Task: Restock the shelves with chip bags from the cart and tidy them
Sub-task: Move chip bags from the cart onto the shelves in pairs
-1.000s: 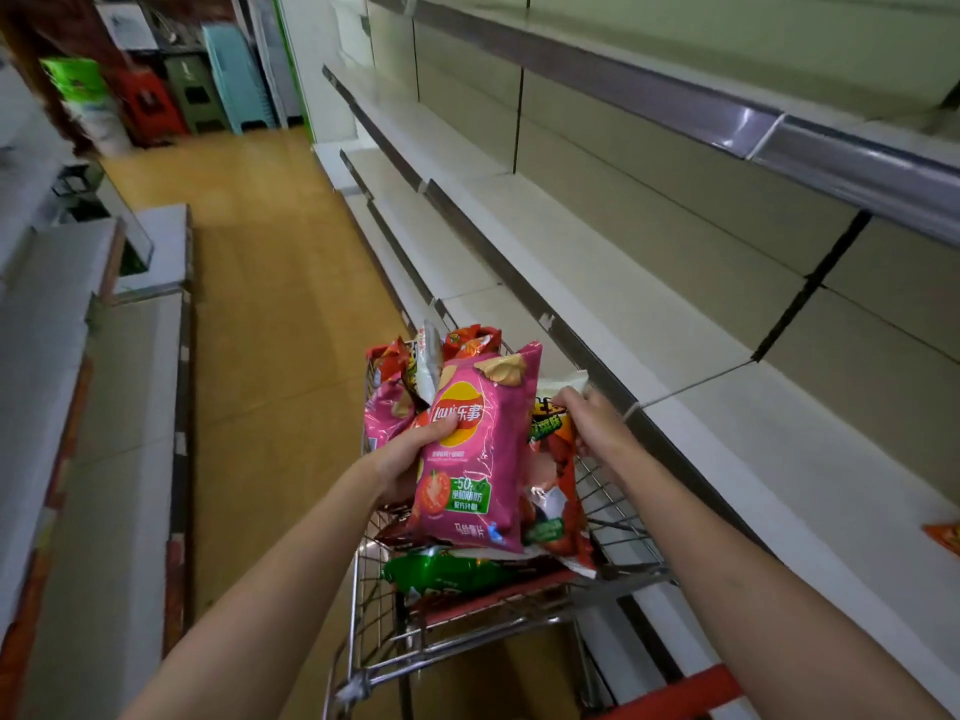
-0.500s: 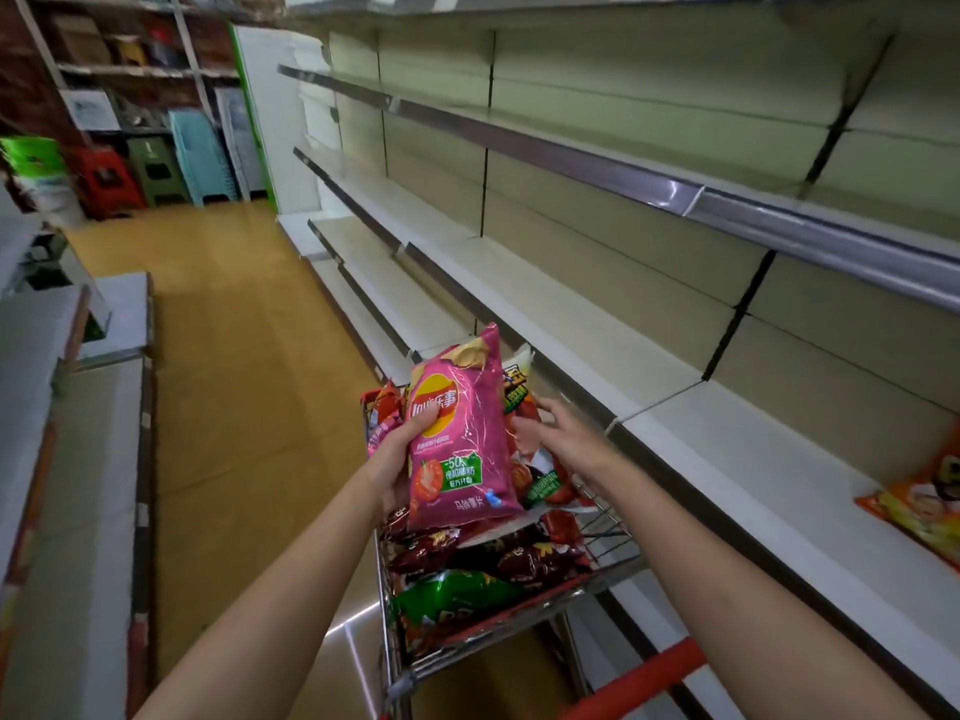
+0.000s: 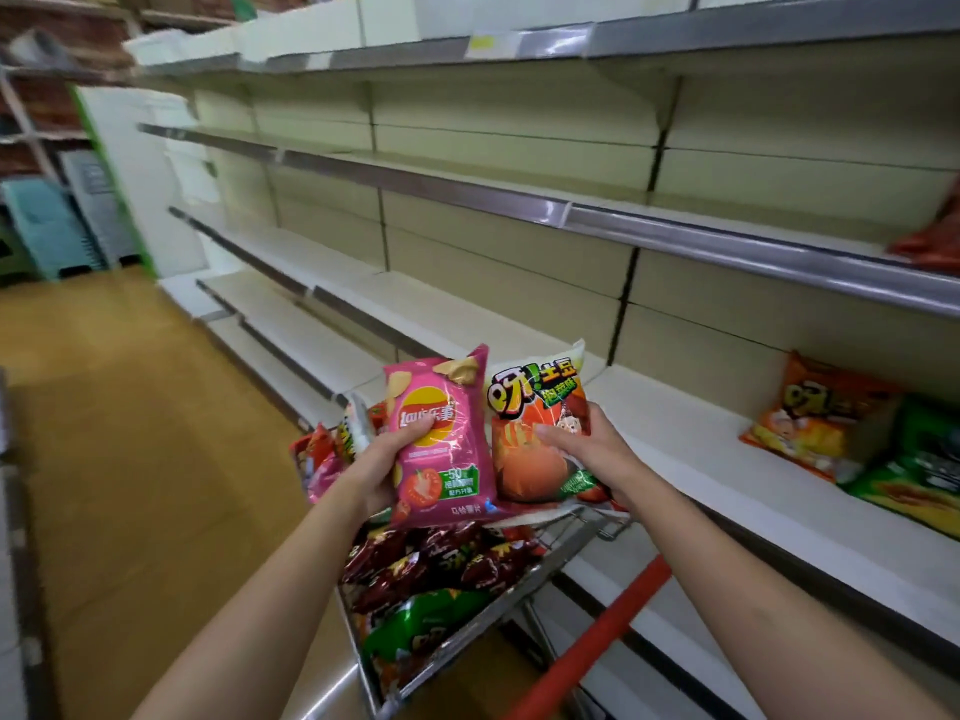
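Both hands are up over the cart [image 3: 498, 610], each with a bag. The left hand [image 3: 382, 467] has its grip curled around the left edge of a pink chip bag [image 3: 441, 439], thumb pressed on the front near the logo, the bag standing upright and leaning slightly. The right hand [image 3: 589, 454] holds an orange-red chip bag [image 3: 530, 449] just beside it, thumb flat across the front and fingers wrapped behind; the two bags touch along their inner edges. Both sit in the air above the cart's far end, close to the shelf [image 3: 727, 459] at the right.

Down in the wire cart there's a heap of more bags: dark red ones [image 3: 441, 563] in the middle, a green one [image 3: 415, 631] nearest, a few pink and red ones poking up behind the left hand. The cart's red handle [image 3: 597, 646] angles across the lower right.

On the shelf further right, an orange bag [image 3: 815, 418] leans against the back panel, with a green bag [image 3: 930, 459] just beside it, overlapping it. One shelf up, at the far right edge, a red bag [image 3: 930, 241] shows, too blurred to read. The aisle floor [image 3: 130, 433] is yellow-brown.
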Available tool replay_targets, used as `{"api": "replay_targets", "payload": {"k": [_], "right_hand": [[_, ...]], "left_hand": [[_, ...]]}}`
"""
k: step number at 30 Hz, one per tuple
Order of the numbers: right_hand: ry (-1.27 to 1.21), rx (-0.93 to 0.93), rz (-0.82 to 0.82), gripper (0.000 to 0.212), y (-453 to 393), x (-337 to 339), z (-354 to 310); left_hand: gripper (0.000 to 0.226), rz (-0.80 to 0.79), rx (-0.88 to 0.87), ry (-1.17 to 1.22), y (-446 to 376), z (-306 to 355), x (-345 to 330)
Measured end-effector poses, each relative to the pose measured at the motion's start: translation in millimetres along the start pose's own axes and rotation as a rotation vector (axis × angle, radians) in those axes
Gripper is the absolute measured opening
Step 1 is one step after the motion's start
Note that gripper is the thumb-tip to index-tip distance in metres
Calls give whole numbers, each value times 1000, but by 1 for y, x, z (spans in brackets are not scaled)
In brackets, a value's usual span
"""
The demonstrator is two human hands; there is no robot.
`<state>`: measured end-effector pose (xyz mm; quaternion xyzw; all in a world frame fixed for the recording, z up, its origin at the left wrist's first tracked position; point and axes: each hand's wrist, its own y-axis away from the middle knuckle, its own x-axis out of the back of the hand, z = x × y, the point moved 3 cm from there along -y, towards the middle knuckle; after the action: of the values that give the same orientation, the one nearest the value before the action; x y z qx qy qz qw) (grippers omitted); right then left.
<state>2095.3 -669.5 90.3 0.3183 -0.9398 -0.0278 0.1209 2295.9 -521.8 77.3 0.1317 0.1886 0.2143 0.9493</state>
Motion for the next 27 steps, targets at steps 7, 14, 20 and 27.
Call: {"api": "replay_targets", "payload": {"k": [7, 14, 20, 27], "right_hand": [[-28, -36, 158, 67, 28, 54, 13], [-27, -12, 234, 66, 48, 93, 13], [-36, 8, 321, 61, 93, 138, 8], [-67, 7, 412, 96, 160, 190, 16]], "left_hand": [[62, -39, -13, -102, -26, -10, -43], [72, -137, -30, -183, -28, -7, -94], [70, -192, -41, -206, -14, -11, -151], [70, -261, -38, -241, 13, -33, -214]]}}
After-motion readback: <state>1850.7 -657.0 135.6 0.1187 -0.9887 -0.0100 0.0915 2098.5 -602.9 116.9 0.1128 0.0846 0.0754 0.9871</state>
